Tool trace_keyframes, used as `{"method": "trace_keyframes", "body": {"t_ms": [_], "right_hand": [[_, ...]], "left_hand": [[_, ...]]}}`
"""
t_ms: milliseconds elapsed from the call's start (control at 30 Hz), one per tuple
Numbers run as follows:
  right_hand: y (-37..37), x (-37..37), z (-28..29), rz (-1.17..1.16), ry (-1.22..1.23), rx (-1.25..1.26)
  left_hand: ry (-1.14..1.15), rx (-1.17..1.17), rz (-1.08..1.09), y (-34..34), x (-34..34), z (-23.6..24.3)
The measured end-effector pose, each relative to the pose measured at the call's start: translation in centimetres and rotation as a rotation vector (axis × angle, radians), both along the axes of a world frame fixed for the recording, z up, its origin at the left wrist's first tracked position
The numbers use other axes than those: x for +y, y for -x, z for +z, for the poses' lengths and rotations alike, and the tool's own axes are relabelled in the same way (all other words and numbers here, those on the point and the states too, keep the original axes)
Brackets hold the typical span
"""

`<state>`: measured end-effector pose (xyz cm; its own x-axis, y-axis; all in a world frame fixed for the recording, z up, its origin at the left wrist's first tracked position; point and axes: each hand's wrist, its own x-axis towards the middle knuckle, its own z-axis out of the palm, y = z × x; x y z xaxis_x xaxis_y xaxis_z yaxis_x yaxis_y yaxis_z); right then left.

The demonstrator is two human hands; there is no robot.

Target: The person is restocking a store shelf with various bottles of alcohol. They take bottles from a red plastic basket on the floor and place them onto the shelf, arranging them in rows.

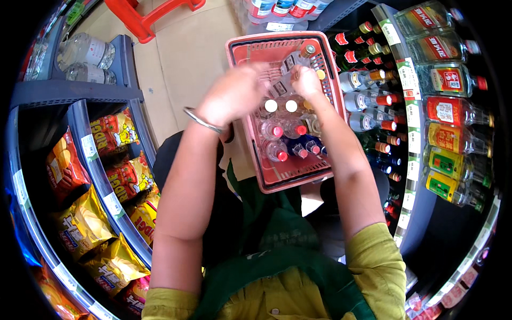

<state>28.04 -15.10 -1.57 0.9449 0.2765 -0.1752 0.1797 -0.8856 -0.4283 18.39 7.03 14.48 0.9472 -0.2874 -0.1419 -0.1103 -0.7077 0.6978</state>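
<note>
Below me a pink plastic basket [250,176] with dark rim holds several bottles, among them clear ones with red caps [277,130], blue ones [300,149], and ones with cream caps [271,106]. A clear bottle with a metal cap [290,63] lies slanted at its far end. My right hand [305,81] is closed at that end, against the clear bottles; what its fingers hold is unclear. My left hand [234,90], with a bracelet at the wrist, reaches over the basket's left side, its fingers smeared by motion.
Shelves of bagged snacks [82,224] run along the left, below large clear jugs [88,53]. Bottle shelves [405,106] line the right. A red stool [144,24] stands on the tiled floor beyond, and packed bottled water [277,13] sits behind the basket.
</note>
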Motion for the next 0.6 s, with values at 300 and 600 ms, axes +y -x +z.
{"method": "trace_keyframes", "body": {"t_ms": [300,600], "right_hand": [[5.4,-3.3,20.8,0.112,-0.514,-0.142],[14.0,-11.0,28.8,-0.228,-1.268,-0.257]], "left_hand": [[0.271,-0.158,0.046,-0.5,-1.3,-0.8],[0.924,0.493,-0.366,6.0,-6.5,2.6]]}}
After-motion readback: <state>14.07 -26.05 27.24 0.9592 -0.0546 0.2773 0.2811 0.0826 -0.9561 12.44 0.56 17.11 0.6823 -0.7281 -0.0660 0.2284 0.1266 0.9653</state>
